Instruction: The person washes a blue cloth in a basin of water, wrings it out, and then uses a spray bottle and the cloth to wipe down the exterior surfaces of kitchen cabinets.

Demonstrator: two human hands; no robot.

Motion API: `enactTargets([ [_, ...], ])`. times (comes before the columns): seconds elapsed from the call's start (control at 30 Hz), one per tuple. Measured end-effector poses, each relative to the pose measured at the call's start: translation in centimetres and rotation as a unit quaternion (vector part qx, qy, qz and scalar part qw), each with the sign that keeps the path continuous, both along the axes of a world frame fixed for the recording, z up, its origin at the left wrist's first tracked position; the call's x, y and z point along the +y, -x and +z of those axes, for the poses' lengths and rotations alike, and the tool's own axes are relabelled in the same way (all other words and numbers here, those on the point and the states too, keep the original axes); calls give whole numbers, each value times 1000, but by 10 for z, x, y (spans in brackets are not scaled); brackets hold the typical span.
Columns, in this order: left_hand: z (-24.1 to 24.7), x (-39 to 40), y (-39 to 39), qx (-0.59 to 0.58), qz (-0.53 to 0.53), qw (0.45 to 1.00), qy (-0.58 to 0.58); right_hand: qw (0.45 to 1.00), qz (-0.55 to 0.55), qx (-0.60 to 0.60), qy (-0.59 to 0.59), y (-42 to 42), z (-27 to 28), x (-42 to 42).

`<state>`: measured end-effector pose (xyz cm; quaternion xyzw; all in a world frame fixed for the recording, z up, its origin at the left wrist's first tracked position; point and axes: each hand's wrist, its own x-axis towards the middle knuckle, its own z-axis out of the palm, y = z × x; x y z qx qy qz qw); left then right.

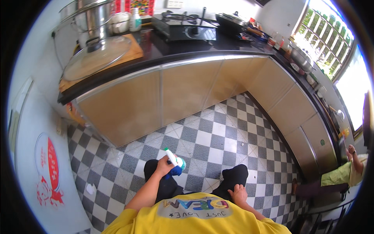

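My left hand [164, 166] is closed around a white spray bottle [171, 157] with a green nozzle tip and a green-and-white label. A bunched dark blue cloth [173, 172] hangs beneath the same hand, beside the bottle. Both are above my left knee, over the checkered floor. My right hand [239, 193] rests on my right thigh in black trousers [235, 177]. It holds nothing, its thumb spread from the fingers.
Ahead runs an L-shaped dark counter [181, 49] over tan cabinets [187, 90]. A gas stove [187, 27], a lidded wok [232, 23] and a glass lid [98, 57] on a wooden board [136, 52] stand there. Another person [336, 177] is at right. A white appliance [29, 163] borders the left.
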<state>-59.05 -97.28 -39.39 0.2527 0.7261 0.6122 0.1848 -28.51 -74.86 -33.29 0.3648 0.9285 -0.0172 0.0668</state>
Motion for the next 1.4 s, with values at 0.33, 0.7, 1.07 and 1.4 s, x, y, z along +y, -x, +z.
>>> enactTargets([
  [0.33,-6,-2,-6,19,-31,998,-43,991,109,69,-35,10,12,-7],
  [0.7,-35,10,6,30,-30,999,5,934,152,98,309,12,26,-32],
  [1.07,69,-25,-22,51,70,996,10,783,495,181,331,222,59,-65],
  [1.4,114,-30,-60,105,68,988,88,649,498,166,551,244,47,-91],
])
